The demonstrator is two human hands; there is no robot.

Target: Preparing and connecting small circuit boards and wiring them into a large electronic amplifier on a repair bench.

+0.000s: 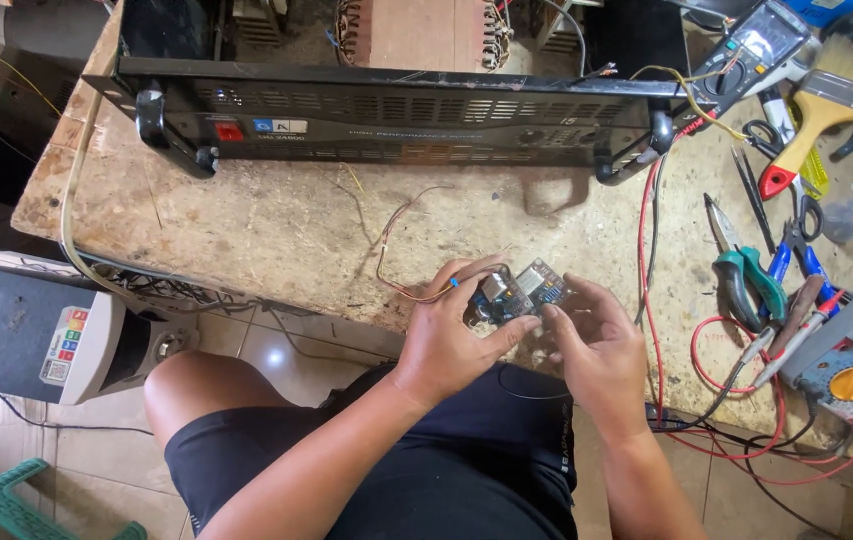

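A small blue circuit board (523, 290) with dark components is held between both hands at the near edge of the workbench. My left hand (451, 335) grips its left side, thumb stretched under it. My right hand (596, 345) holds its right side with curled fingers. Thin red and yellow wires (393, 245) run from the board across the bench top toward a long black rack amplifier (396, 115) with handles at both ends.
Worn wooden workbench (246, 230). On the right lie green-handled pliers (746, 280), blue-handled cutters (796, 255), a paintbrush (826, 100), two multimeters (761, 45) (851, 375) and red test leads (716, 350). A grey box (36, 335) stands at the left, a green stool (6, 505) below.
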